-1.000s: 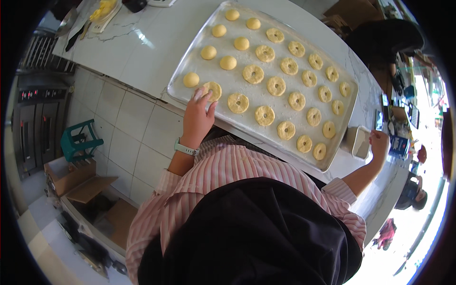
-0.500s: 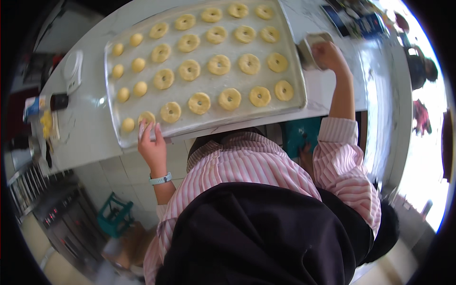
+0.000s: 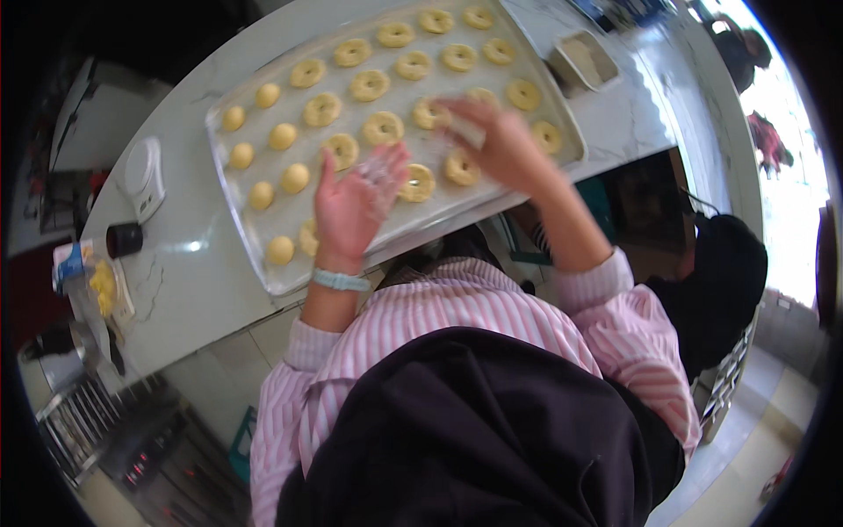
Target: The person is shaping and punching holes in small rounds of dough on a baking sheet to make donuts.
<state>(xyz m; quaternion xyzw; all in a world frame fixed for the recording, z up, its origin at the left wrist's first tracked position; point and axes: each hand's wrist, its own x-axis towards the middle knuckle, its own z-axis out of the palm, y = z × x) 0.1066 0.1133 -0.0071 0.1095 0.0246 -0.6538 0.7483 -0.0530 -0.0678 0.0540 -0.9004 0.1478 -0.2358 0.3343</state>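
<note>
A large metal baking tray [image 3: 235, 206] holds rows of pale yellow dough rings [image 3: 370, 85], with several round dough balls [image 3: 295, 178] toward its left end. Above its near edge my left hand [image 3: 353, 211] is open, palm turned up, the fingers stretched out and dusted with white powder that looks like flour. To its right, my right hand [image 3: 502, 145] hovers over the rings, smeared by motion. Its thumb and fingers look apart, and no held thing shows between them. The hands do not touch each other, and they hide some of the rings.
A rectangular tub [image 3: 587, 63] with pale powder stands beyond the tray's right edge. On the left of the marble-patterned table [image 3: 189, 290] are a white kitchen scale [image 3: 145, 180] and a black cup [image 3: 124, 239]. A dark-clothed person [image 3: 720, 281] is low at the right.
My right hand has left the tub and swung left over the tray. My left hand has lifted off a dough piece near the front left, moved right and turned palm up. The view has rotated.
</note>
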